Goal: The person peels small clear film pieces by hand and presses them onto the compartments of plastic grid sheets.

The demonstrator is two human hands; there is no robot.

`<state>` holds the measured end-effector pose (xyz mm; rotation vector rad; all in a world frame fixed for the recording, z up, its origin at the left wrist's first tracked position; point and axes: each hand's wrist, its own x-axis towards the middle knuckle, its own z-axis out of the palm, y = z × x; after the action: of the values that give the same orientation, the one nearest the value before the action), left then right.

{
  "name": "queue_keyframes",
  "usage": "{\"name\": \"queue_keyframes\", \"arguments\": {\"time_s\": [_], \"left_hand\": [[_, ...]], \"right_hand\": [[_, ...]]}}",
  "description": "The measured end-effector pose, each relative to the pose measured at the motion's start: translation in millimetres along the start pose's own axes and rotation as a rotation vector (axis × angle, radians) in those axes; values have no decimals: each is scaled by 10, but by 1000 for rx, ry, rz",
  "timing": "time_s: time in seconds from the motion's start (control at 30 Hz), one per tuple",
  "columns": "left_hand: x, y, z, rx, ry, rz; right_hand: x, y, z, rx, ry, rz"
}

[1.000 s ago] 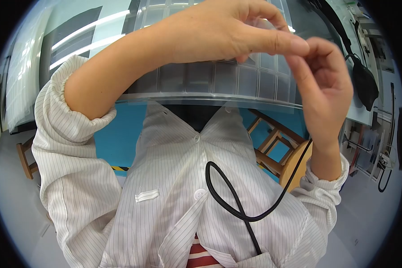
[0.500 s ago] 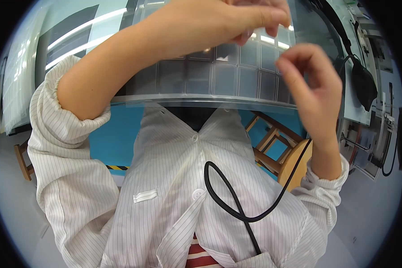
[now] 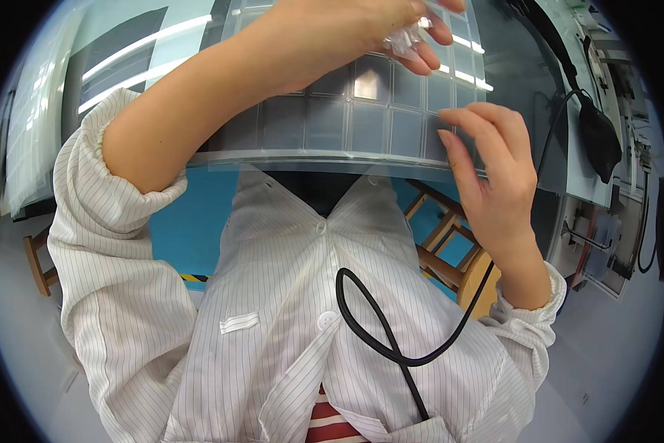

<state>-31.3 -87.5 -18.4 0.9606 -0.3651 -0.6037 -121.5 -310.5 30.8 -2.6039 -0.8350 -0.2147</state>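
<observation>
Crumpled clear plastic (image 3: 407,38) is held in the fingers of my left hand (image 3: 347,35), above a transparent tray divided into square compartments (image 3: 324,156). My right hand (image 3: 498,173) is over the tray's right front part, its thumb and index finger apart and nothing visible between them. The two hands do not touch. My left hand and forearm cover the tray's upper left part, and light reflections hide some of the compartments' contents.
Clear plastic sheets or trays (image 3: 36,111) are stacked at the far left. A black pouch-like object (image 3: 600,140) with a strap lies at the right. Below the table edge are a wooden stool (image 3: 478,284) and a black cable (image 3: 391,347) hanging before the striped coat.
Both hands were together a second earlier and have separated. My left hand has shifted left, bringing the plastic into clearer view, while my right hand has moved down and left, its fingers spread.
</observation>
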Motion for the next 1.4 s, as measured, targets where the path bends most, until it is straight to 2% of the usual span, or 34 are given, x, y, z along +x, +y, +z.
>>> {"name": "queue_keyframes", "arguments": {"time_s": [0.13,0.2,0.23,0.3,0.37,0.43,0.47,0.5,0.53,0.57,0.63,0.7,0.73,0.77,0.83,0.9,1.03,1.3,1.4], "left_hand": [[-10,72,63,93,56,-41],[-66,3,-16,421,-113,237],[-39,-36,-35,422,-114,240],[31,-30,10,93,-139,-91],[-1,105,87,196,-204,-77],[-53,163,156,287,-256,-66],[-74,134,170,433,-260,90],[-83,90,179,579,-267,251],[-71,-107,208,448,-276,544],[-36,-182,110,448,-284,549],[-13,-8,90,311,-203,-73],[-23,93,124,286,-150,-26],[-46,167,123,301,-53,-23],[-62,224,113,313,42,-20],[-73,258,50,330,58,-1],[-93,247,14,261,145,-17],[-117,167,-11,168,206,-108],[-79,64,-25,182,214,-114],[-77,92,5,234,182,-113]], "right_hand": [[-22,29,-25,-15,-13,-43],[-2,37,-40,-5,-45,-51],[18,34,-44,27,-90,17],[49,12,-76,54,-127,87],[102,-7,-115,211,-150,160],[137,-57,-255,412,-100,327],[129,3,-287,549,-91,281],[151,-9,-276,545,-87,281],[178,-24,-244,556,-46,290],[204,-38,-234,565,-4,297],[215,11,-164,560,19,302],[207,67,-120,223,-1,241],[231,44,-106,65,-21,150],[226,48,-84,59,-18,148],[171,107,12,-108,15,22],[167,159,48,-109,60,-42],[123,153,-35,-92,-34,1],[65,164,3,-92,37,-71],[91,121,-24,-39,-17,42]]}}
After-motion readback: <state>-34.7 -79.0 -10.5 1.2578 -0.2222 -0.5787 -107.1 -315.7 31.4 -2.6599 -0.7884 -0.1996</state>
